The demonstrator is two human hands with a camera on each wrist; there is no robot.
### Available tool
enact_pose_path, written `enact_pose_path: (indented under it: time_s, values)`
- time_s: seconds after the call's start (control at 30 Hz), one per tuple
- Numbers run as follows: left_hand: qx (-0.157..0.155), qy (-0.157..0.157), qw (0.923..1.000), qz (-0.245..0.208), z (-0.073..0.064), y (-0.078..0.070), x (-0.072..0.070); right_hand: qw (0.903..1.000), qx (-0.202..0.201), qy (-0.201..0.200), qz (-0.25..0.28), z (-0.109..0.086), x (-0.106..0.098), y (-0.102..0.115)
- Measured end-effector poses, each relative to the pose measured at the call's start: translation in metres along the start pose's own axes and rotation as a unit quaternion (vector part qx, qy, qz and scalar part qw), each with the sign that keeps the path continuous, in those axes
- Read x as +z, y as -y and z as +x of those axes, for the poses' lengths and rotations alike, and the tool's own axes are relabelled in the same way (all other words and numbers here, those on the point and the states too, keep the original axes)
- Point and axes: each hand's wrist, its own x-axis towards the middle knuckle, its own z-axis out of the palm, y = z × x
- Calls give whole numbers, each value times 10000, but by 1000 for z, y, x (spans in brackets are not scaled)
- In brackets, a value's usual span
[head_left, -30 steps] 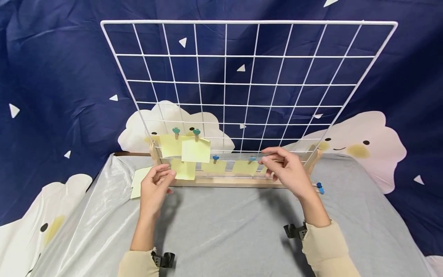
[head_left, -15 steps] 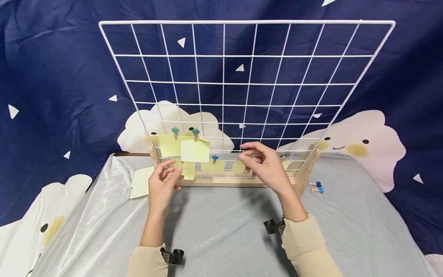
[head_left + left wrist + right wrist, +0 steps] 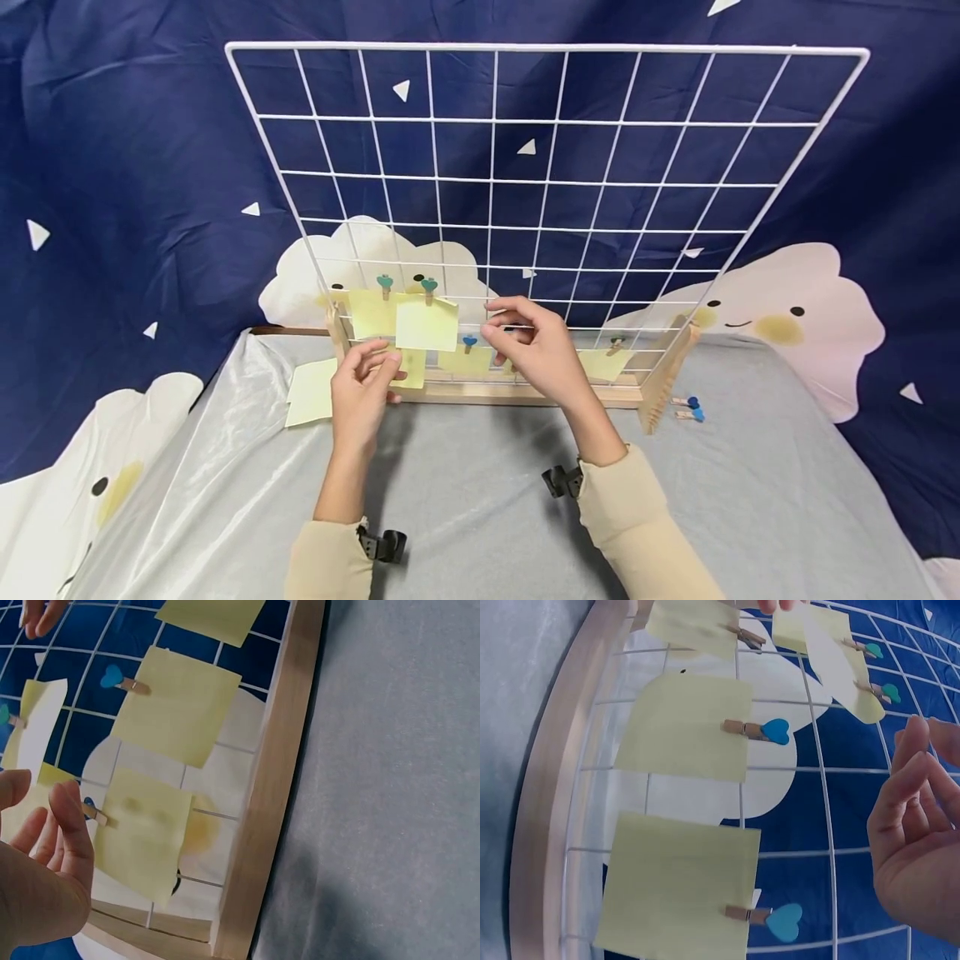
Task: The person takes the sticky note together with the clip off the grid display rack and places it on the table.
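Note:
My left hand (image 3: 362,393) is raised before the lower-left sticky note (image 3: 413,368), its fingers loosely bent and nothing visible between them. Just right of the upper sticky note (image 3: 426,325), my right hand (image 3: 534,350) hovers with bent fingers and a bare thumb tip. That note hangs from a teal heart clothespin (image 3: 428,288) on the white wire grid (image 3: 547,47); another upper note (image 3: 367,313) is beside it. In the right wrist view, lower notes such as this sticky note (image 3: 682,885) hang from blue heart clothespins (image 3: 784,922). In the left wrist view a clothespin (image 3: 96,813) shows behind my left fingers.
A wooden base (image 3: 480,394) with an upright side foot (image 3: 663,375) supports the grid. Two blue heart clothespins (image 3: 688,408) lie on the grey cloth (image 3: 465,483) at right. Loose yellow notes (image 3: 309,396) lie at left. A dark blue curtain (image 3: 150,100) hangs behind.
My right hand has travelled left along the grid, uncovering the lower-right note and its clothespin. My left hand has shifted slightly right and up, covering more of the lower-left note.

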Motion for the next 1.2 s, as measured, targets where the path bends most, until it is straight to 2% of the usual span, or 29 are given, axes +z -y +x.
enact_pose_path:
  time_s: [0.53,0.73,1.2]
  values:
    - [4,59,10000,51,2,-1,6,9998,-69,-88,-193,19,21,6]
    - [-45,101,9999,47,2,-3,8,9991,-224,-196,-288,27,33,10]
    - [-127,61,9998,127,3,-5,12,9903,-582,-667,-1072,40,58,19]
